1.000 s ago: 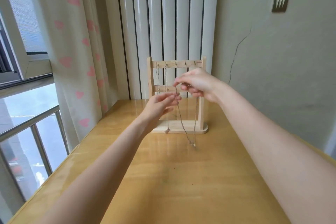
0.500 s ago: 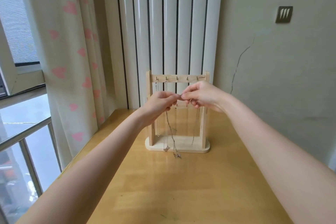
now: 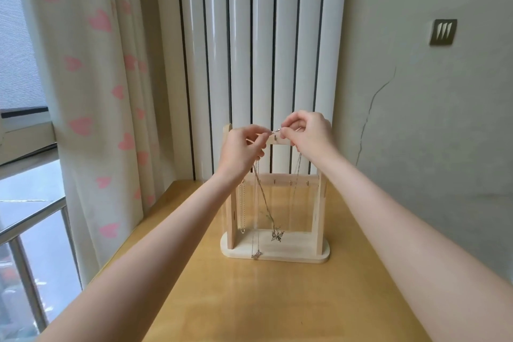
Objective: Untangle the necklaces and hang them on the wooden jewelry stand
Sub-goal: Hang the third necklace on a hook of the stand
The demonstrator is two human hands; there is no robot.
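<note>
A pale wooden jewelry stand (image 3: 319,211) stands on the yellow table (image 3: 277,300) near the far edge. My left hand (image 3: 241,150) and my right hand (image 3: 310,137) are raised in front of its top bar, and each pinches an end of a thin silver necklace (image 3: 265,197). The clasp sits between my fingertips, right at the top bar. The chain hangs down to a butterfly pendant (image 3: 277,235) just above the base. Two other chains hang on the stand's left side, one (image 3: 242,208) short, one ending in a small pendant (image 3: 256,254) at the base's front edge.
A white column radiator (image 3: 263,50) rises behind the stand. A curtain with pink hearts (image 3: 91,78) hangs at the left beside a window with a metal rail (image 3: 30,216). A cracked wall (image 3: 416,119) is at the right.
Both hands have risen from the stand's middle bar to its top bar, carrying the necklace ends up. The butterfly pendant has lifted off the table and now hangs inside the frame.
</note>
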